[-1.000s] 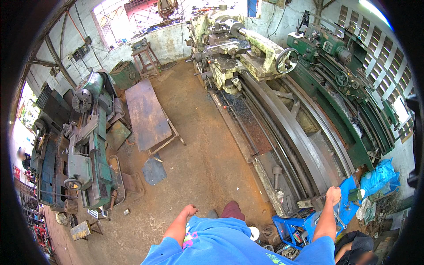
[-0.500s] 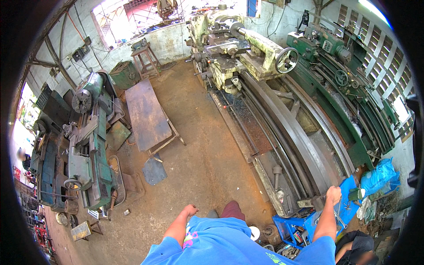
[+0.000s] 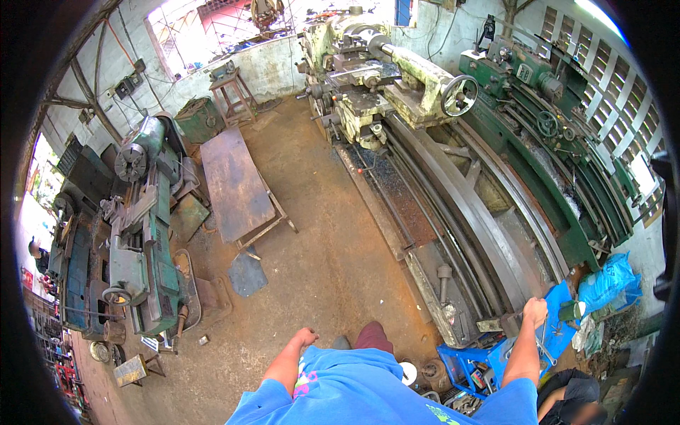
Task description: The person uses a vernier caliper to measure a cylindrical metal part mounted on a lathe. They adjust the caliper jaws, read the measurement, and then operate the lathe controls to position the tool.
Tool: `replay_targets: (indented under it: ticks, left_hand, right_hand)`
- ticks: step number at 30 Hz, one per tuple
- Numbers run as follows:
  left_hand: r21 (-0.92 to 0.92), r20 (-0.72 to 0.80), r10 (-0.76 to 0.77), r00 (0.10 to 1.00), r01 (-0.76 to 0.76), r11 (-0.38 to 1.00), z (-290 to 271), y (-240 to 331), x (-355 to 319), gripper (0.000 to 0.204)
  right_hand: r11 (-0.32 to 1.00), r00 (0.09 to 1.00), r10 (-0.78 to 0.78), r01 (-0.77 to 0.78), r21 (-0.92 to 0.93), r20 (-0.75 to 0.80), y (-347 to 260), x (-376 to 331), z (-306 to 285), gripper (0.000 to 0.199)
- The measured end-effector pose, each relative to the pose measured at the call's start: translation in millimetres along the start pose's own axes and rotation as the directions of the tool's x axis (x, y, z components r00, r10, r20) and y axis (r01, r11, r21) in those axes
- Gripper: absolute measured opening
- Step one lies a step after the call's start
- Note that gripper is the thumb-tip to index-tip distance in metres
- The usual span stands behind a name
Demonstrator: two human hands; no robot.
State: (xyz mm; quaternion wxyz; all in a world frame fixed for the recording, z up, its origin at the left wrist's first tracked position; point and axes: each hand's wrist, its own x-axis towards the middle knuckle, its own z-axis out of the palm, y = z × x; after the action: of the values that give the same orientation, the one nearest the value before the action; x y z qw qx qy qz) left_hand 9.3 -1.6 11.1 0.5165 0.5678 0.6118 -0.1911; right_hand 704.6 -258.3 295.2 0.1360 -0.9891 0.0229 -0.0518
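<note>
Fingers (image 3: 538, 306) of your right hand (image 3: 535, 312) curled shut round something thin at blue tool tray (image 3: 559, 333) edge, can't tell what exactly, too small. Tray sits at near end of long lathe bed (image 3: 467, 212), blue plastic bag (image 3: 605, 280) just beside. Your left hand (image 3: 306, 337) hangs free over dirt floor (image 3: 319, 241), fingers loosely curled, holding nothing. Rusty steel desk (image 3: 237, 184) well apart, green lathe (image 3: 142, 234) beyond.

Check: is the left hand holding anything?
No, the left hand hangs free beside the body over the bare floor, with nothing in it.
</note>
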Motion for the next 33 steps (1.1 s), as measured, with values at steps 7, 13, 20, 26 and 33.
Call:
replay_targets:
  ticks: [7,13,20,26,33]
  left_hand:
    - [-0.022,0.006,0.004,1.000,-0.004,1.000,-0.9,0.1,-1.6,0.058]
    - [-0.016,-0.001,0.016,1.000,-0.016,1.000,-1.5,0.1,-2.3,0.058]
    - [0.003,-0.002,-0.016,1.000,0.016,1.000,-1.9,0.4,-2.5,0.057]
    - [0.014,-0.005,-0.011,1.000,0.011,1.000,-2.0,-0.1,-0.5,0.056]
    - [0.011,0.001,0.002,1.000,-0.002,1.000,-2.2,0.9,-1.4,0.057]
  right_hand:
    - [1.000,1.000,0.006,-0.006,-0.001,-0.003,-2.6,-1.8,-2.8,0.034]
    - [1.000,1.000,0.009,-0.008,0.010,-0.026,-1.3,-0.4,0.2,0.034]
    - [1.000,1.000,-0.017,0.016,-0.003,-0.013,0.4,1.0,0.9,0.034]
    - [1.000,1.000,0.009,-0.009,0.005,-0.005,-1.8,-1.4,-2.3,0.033]
    - [1.000,1.000,0.006,-0.005,0.009,-0.020,0.5,1.1,2.3,0.033]
